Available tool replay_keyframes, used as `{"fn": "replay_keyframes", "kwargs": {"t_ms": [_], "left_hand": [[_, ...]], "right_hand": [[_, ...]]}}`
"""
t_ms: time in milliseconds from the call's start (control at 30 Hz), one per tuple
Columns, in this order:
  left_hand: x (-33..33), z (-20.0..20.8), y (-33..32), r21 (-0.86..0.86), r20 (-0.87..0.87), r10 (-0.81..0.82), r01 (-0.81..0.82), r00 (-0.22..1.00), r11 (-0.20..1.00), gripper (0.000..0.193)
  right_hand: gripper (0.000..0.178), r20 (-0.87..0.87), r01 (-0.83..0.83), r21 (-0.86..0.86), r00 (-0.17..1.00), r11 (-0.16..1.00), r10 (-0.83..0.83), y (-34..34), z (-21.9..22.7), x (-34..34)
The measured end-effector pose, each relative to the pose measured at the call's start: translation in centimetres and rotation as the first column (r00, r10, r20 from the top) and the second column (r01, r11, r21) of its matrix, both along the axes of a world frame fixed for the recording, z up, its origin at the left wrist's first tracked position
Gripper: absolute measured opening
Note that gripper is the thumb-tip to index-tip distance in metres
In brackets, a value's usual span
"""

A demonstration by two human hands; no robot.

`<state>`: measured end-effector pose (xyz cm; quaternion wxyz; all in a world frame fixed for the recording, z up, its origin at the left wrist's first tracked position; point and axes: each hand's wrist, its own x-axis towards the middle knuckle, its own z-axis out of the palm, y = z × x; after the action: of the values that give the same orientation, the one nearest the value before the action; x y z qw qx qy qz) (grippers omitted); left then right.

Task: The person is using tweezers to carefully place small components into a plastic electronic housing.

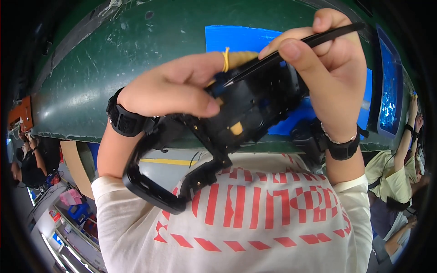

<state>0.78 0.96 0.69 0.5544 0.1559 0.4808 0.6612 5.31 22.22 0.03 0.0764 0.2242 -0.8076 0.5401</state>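
Note:
My left hand point(170, 88) grips a black plastic housing point(252, 111) by its upper left part, thumb on the face, a yellow band round one finger. The housing is tilted over the table's near edge; an open loop-shaped black frame point(150, 191) extends from it toward my shirt. Small brass-coloured spots and a yellow patch point(236, 128) show on its inner face. In my right hand point(339, 75) are black tweezers point(314, 41), pinched between thumb and fingers. Their metal tip points down left, at or just above the housing near my left fingers; contact cannot be made out.
Under the work lies a blue sheet point(234, 36) on the green table point(91, 86). A clear-rimmed blue tray point(388, 86) stands at the right. Below the table's left end are a cardboard piece point(76, 166) and a shelf. Other people point(396, 168) sit at far right and far left.

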Motion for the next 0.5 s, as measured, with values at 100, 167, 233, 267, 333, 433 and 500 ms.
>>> {"fn": "replay_keyframes", "kwargs": {"t_ms": [100,167,233,267,333,433,500], "left_hand": [[0.4,0.2,0.0,-0.001,0.032,-0.041,0.041,0.999,0.999,0.077],[0.5,0.0,0.0,0.016,0.022,-0.021,0.021,1.0,1.0,0.078],[0.6,0.2,0.1,0.012,0.018,-0.005,0.004,1.0,1.0,0.078],[0.7,0.2,0.2,0.009,0.014,0.016,-0.016,1.0,1.0,0.078],[0.6,0.1,0.2,0.008,0.028,0.004,-0.005,1.0,1.0,0.078],[0.6,0.1,0.1,0.006,0.047,-0.005,0.005,0.999,1.0,0.077],[0.5,0.1,0.1,0.004,0.052,-0.004,0.003,0.999,1.0,0.077]], "right_hand": [[0.014,0.019,0.014,-0.032,1.0,0.999,-0.014,-0.3,0.0,-0.1],[0.014,0.04,0.026,-0.054,0.999,0.998,-0.024,-0.6,0.1,0.1],[0.014,0.059,0.039,-0.079,0.998,0.996,-0.035,-0.6,0.2,0.2],[0.014,0.069,0.045,-0.091,0.997,0.995,-0.039,-0.7,0.2,0.2],[0.015,0.09,0.052,-0.117,0.995,0.992,-0.042,-0.8,0.2,0.3],[0.015,0.122,0.062,-0.154,0.992,0.986,-0.043,-1.2,0.3,0.4],[0.015,0.143,0.068,-0.178,0.989,0.982,-0.043,-1.5,0.4,0.4]]}}
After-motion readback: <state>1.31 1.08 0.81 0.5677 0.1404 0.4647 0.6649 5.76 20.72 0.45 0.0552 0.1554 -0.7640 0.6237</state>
